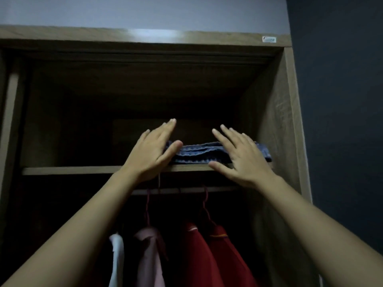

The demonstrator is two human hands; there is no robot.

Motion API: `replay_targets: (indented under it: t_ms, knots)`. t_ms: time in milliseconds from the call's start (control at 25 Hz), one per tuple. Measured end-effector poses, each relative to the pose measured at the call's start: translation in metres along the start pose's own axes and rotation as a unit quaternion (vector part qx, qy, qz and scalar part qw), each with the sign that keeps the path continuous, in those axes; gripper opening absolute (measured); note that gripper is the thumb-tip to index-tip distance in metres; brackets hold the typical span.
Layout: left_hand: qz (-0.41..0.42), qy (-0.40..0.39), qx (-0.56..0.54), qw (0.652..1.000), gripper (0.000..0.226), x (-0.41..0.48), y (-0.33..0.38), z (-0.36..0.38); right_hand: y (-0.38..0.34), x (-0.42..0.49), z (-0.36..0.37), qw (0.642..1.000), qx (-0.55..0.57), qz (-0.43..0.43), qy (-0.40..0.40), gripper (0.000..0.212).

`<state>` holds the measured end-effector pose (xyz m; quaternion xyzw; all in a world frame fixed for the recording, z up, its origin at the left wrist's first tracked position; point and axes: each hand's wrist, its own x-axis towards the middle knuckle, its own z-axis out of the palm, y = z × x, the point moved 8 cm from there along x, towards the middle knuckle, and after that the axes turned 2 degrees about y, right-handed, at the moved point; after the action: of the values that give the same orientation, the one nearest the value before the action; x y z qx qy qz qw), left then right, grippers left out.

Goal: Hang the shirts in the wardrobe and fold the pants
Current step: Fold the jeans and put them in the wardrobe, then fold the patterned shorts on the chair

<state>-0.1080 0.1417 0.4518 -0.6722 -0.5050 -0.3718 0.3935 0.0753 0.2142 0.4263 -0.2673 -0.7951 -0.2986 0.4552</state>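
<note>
One pair of folded pants (pixel 199 152), centre-right of frame, sits at the shelf (pixel 72 170) front edge. Left hand (pixel 153 150) and right hand (pixel 242 156) flank it, fingers straight and spread, gripping nothing. Shirts (pixel 199 255) hang below. Risk: an uneven push skews the fold, or the pants slide off the lip.

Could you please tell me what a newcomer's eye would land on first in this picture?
The left hand and the right hand, both open, reach up at either end of the folded blue jeans on the wardrobe's upper shelf. Below, two red shirts hang from the rail beside a pink shirt and a white shirt.
</note>
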Motion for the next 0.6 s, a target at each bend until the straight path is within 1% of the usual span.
replay_targets:
  t_ms: [80,120,200,240,320,440,600]
  knots:
    - [-0.008,0.041,-0.013,0.999,0.080,-0.023,0.001,-0.013,-0.028,-0.017,-0.007,0.992,0.074,0.022,0.097,0.073]
    - [-0.017,0.055,-0.013,0.998,0.077,-0.043,0.000,-0.016,-0.043,-0.031,-0.004,0.986,0.102,0.029,0.128,0.069]
    - [-0.044,0.065,-0.001,0.997,0.071,-0.097,-0.003,-0.014,-0.080,-0.064,0.015,0.975,0.148,0.031,0.162,0.063]
    - [-0.057,0.066,0.007,0.996,0.069,-0.123,-0.004,-0.012,-0.098,-0.081,0.027,0.970,0.175,0.034,0.166,0.062]
    - [-0.101,0.048,0.025,0.993,0.064,-0.190,-0.014,-0.009,-0.142,-0.122,0.060,0.961,0.234,0.039,0.139,0.060]
    - [-0.204,-0.021,0.042,0.978,0.061,-0.309,-0.033,-0.014,-0.218,-0.194,0.110,0.946,0.319,0.049,0.034,0.058]
    - [-0.355,-0.120,0.047,0.926,0.065,-0.480,-0.038,-0.040,-0.328,-0.300,0.144,0.913,0.386,0.048,-0.127,0.056]
